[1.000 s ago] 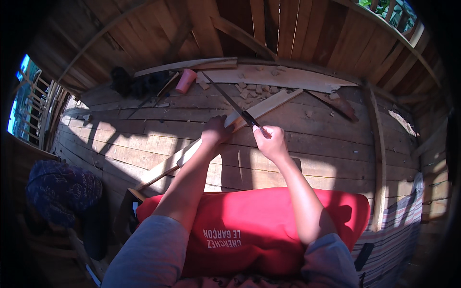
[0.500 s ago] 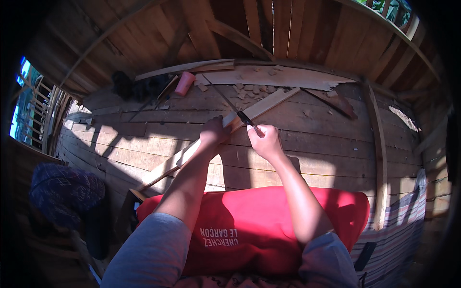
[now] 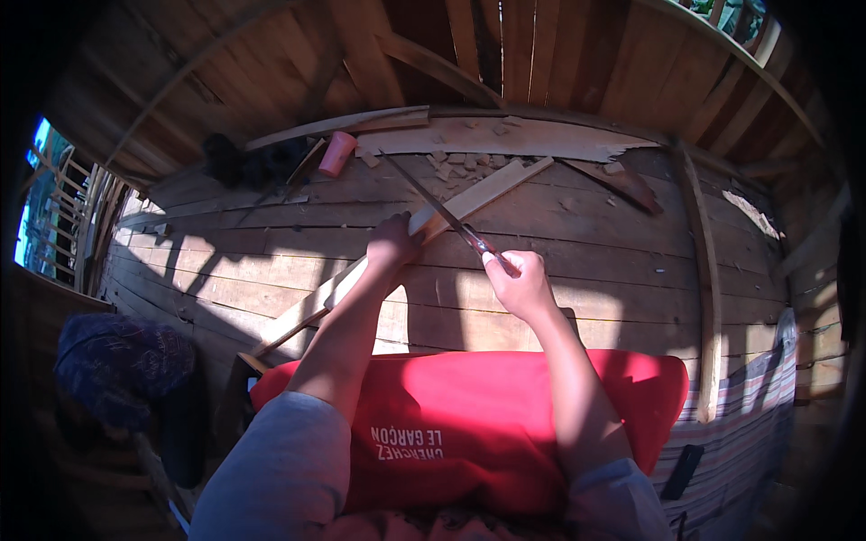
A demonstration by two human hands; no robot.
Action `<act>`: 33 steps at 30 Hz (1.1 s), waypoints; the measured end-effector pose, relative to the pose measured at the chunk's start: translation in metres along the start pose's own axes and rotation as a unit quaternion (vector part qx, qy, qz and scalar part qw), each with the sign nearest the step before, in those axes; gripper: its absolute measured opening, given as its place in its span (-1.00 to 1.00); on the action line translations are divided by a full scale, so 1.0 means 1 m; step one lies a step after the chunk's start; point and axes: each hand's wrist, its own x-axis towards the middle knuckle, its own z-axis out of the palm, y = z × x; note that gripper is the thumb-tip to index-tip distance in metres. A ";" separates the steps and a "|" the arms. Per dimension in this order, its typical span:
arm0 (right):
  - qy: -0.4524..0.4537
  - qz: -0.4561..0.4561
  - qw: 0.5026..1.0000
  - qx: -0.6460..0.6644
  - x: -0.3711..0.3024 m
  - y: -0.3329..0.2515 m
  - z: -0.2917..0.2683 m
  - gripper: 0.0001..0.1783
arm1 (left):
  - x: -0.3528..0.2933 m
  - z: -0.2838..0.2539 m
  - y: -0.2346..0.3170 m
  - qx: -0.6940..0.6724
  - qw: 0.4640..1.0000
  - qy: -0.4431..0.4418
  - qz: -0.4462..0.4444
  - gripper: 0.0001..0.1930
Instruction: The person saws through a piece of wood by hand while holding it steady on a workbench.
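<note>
My right hand [image 3: 520, 284] is closed round the dark reddish handle of a long narrow-bladed tool [image 3: 422, 191]. Its blade slants up and left across a pale wooden board [image 3: 483, 196]; I see it nearly edge-on and cannot tell whether it is a saw or a machete. The board lies diagonally, its far end to the right. Just left of the blade, my left hand [image 3: 393, 242] grips the board, with part of its fingers hidden. Another pale length of wood [image 3: 293, 325] runs down to the left under my left forearm.
Small wood offcuts [image 3: 456, 165] and a wide jagged board [image 3: 541, 137] lie beyond, near a pink cup [image 3: 337, 153]. A long beam [image 3: 706, 288] stands right. Red cloth [image 3: 505, 406] covers my lap. A person [image 3: 126, 370] in dark patterned clothing is at left.
My right hand has drawn the tool's handle back, toward the lower right, so the blade crosses the board closer to its tip. My left hand keeps its grip on the board.
</note>
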 end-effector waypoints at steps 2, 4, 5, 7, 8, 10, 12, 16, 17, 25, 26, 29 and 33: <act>0.003 -0.023 1.000 -0.002 -0.001 0.004 0.002 -0.48 | -0.005 0.006 0.004 0.009 1.000 0.021 0.007 -0.47; -0.005 -0.049 0.999 -0.008 0.011 0.000 0.014 -0.47 | 0.009 -0.005 -0.005 -0.002 1.000 -0.021 0.024 -0.46; 0.013 -0.032 0.999 -0.002 0.015 -0.012 0.015 -0.47 | 0.013 -0.004 -0.006 -0.011 0.998 -0.044 0.034 -0.45; 0.003 -0.029 0.999 -0.018 0.020 0.000 0.021 -0.47 | 0.006 0.010 -0.001 -0.027 0.999 -0.031 0.027 -0.42; -0.006 -0.020 0.999 -0.027 0.013 -0.003 0.023 -0.47 | 0.007 0.010 -0.007 -0.027 0.999 -0.018 0.021 -0.41; -0.017 -0.021 0.999 -0.030 -0.002 -0.016 0.014 -0.47 | 0.009 0.011 -0.021 0.000 0.997 0.039 0.062 -0.35; -0.022 -0.029 0.999 -0.027 -0.006 -0.016 0.015 -0.47 | 0.006 0.015 -0.033 0.006 0.998 0.039 0.056 -0.29; 0.017 -0.002 1.000 0.024 0.011 -0.010 0.003 -0.48 | 0.006 -0.009 -0.001 -0.021 0.997 -0.055 0.042 -0.22; 0.021 0.005 0.999 0.033 0.013 -0.012 0.002 -0.48 | 0.009 -0.013 -0.001 -0.020 0.996 -0.071 0.050 -0.21; 0.005 -0.014 1.000 -0.002 -0.005 -0.008 -0.007 -0.50 | 0.005 -0.004 -0.010 -0.003 0.999 -0.047 0.006 -0.26; 0.009 -0.019 1.000 -0.009 -0.002 -0.009 -0.005 -0.50 | 0.003 -0.003 -0.007 -0.006 0.999 -0.039 0.002 -0.33; 0.022 -0.051 0.998 -0.013 0.017 -0.001 0.016 -0.50 | 0.001 0.001 0.008 -0.008 0.999 -0.044 -0.006 -0.34; -0.009 -0.026 0.999 -0.017 0.015 0.001 0.018 -0.49 | 0.008 -0.008 -0.004 0.004 0.998 -0.056 0.000 -0.36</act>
